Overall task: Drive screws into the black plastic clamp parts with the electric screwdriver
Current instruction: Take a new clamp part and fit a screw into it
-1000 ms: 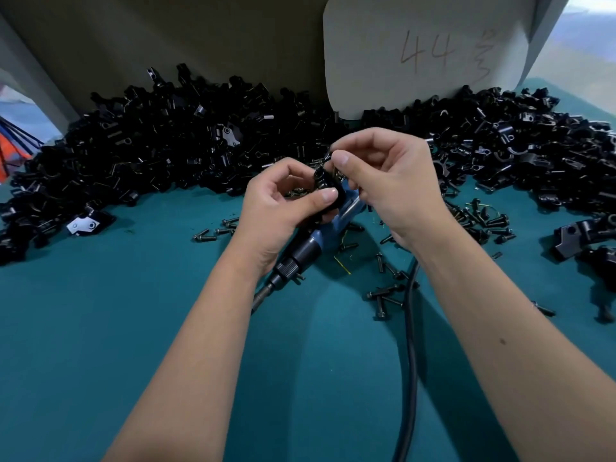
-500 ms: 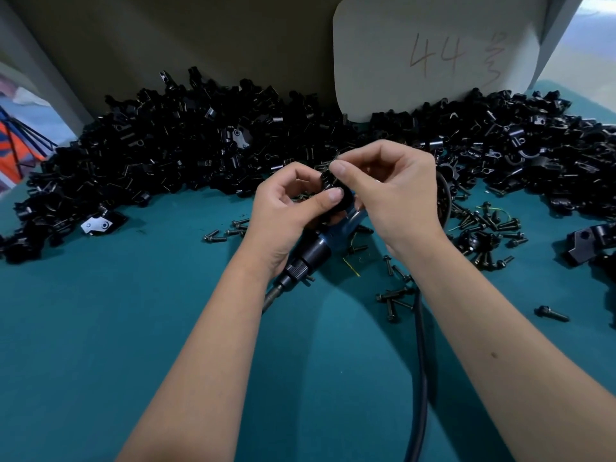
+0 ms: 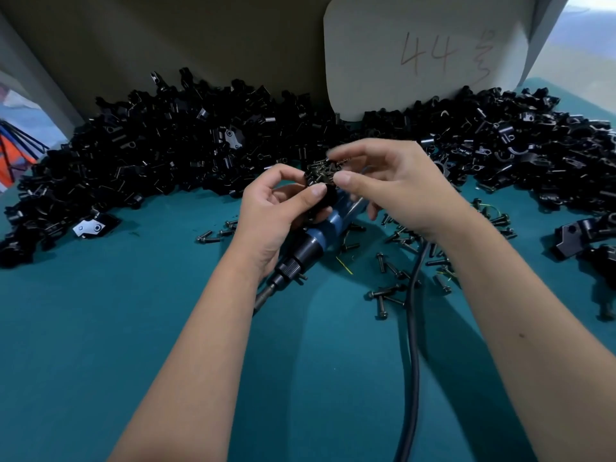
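My left hand (image 3: pixel 276 211) grips a black clamp part (image 3: pixel 325 195) between thumb and fingers, above the table. My right hand (image 3: pixel 396 188) hovers just right of it, its index finger and thumb slightly apart over the part. The fingertips are blurred, and a small dark thing shows at the index tip; whether it is a held screw I cannot tell. The electric screwdriver (image 3: pixel 328 228) lies on the teal mat under both hands, with a blue body and black collar. Its bit points to the lower left. Loose screws (image 3: pixel 386 291) lie scattered around it.
A big heap of black clamp parts (image 3: pixel 186 151) runs along the back, and more parts (image 3: pixel 520 145) are piled at the right. The screwdriver's black cable (image 3: pixel 413 345) runs toward me. A pale board marked 44 (image 3: pixel 423 51) stands behind. A clamp with a metal plate (image 3: pixel 91 226) lies at the left.
My right hand has lifted off the clamp part and spread its index finger and thumb. My left hand keeps the part. The view has shifted slightly.
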The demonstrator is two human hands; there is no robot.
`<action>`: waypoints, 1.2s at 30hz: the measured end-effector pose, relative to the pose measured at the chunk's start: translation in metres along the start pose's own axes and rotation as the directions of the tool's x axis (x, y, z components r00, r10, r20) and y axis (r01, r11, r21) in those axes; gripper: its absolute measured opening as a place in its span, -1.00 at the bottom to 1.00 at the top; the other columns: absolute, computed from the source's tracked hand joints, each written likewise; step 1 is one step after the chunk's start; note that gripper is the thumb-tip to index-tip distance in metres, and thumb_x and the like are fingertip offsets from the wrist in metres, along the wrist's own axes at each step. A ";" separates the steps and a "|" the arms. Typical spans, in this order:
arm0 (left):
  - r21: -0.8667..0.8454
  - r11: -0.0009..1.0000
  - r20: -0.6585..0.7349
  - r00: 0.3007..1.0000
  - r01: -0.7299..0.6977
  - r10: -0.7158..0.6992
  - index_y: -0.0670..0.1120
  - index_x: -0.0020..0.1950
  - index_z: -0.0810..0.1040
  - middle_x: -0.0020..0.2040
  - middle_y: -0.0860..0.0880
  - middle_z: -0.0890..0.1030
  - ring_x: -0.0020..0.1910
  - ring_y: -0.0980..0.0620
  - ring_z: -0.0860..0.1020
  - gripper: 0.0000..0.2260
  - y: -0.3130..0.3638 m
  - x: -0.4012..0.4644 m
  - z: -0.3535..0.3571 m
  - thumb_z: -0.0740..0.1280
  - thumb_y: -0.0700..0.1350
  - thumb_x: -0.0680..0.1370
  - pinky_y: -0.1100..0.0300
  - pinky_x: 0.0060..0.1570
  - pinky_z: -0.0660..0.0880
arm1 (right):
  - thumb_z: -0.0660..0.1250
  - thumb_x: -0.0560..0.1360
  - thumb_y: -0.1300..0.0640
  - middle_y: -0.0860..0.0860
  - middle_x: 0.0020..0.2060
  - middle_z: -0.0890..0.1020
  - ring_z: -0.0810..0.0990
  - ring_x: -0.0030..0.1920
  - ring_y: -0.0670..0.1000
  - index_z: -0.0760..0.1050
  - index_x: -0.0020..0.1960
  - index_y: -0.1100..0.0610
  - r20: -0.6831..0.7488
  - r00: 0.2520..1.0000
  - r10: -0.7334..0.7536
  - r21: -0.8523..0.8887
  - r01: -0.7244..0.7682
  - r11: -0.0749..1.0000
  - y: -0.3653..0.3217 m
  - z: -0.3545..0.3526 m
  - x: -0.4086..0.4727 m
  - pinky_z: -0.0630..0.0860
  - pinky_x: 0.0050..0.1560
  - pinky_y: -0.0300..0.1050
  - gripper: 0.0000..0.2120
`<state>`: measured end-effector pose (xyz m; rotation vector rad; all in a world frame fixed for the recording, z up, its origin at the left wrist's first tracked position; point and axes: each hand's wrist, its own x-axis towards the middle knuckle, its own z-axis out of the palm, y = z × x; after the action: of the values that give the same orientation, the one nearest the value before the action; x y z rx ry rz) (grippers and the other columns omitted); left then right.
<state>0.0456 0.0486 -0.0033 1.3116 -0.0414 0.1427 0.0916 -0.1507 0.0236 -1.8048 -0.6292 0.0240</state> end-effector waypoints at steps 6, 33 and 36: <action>-0.108 0.993 -0.064 0.996 0.049 -0.056 -0.09 -0.10 0.56 -0.19 -0.06 0.70 -0.17 -0.13 0.72 -0.78 0.001 0.001 -0.002 0.55 -0.11 0.38 0.20 -0.19 0.63 | 0.63 0.40 -0.03 -0.09 -0.33 0.70 0.59 -0.35 -0.13 0.72 -0.14 -0.03 0.496 0.720 0.486 -0.548 -0.176 0.818 -0.015 -0.021 -0.008 0.53 -0.34 -0.26 -0.87; -0.181 0.976 -0.162 0.975 0.123 -0.153 -0.18 0.09 0.50 -0.16 -0.06 0.73 -0.14 -0.07 0.73 -0.77 0.001 0.005 -0.007 0.50 -0.26 0.52 0.22 -0.11 0.64 | 0.47 0.53 0.26 0.14 -0.26 0.75 0.75 -0.36 0.05 0.65 -0.06 0.22 0.241 0.661 0.711 -0.774 -0.311 0.551 -0.045 0.014 -0.011 0.73 -0.12 -0.02 -0.98; -0.191 0.976 -0.130 0.982 0.109 -0.135 -0.19 0.07 0.52 -0.16 -0.07 0.73 -0.12 -0.06 0.72 -0.71 0.002 0.004 -0.006 0.54 -0.28 0.44 0.23 -0.10 0.64 | 0.60 0.47 0.09 0.16 -0.26 0.75 0.77 -0.31 0.09 0.61 0.00 0.27 0.235 0.618 0.751 -0.789 -0.330 0.519 -0.049 0.016 -0.011 0.73 -0.01 0.11 -0.71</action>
<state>0.0487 0.0553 -0.0029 1.1140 0.1448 0.1234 0.0573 -0.1318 0.0585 -2.7282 -0.4050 0.9467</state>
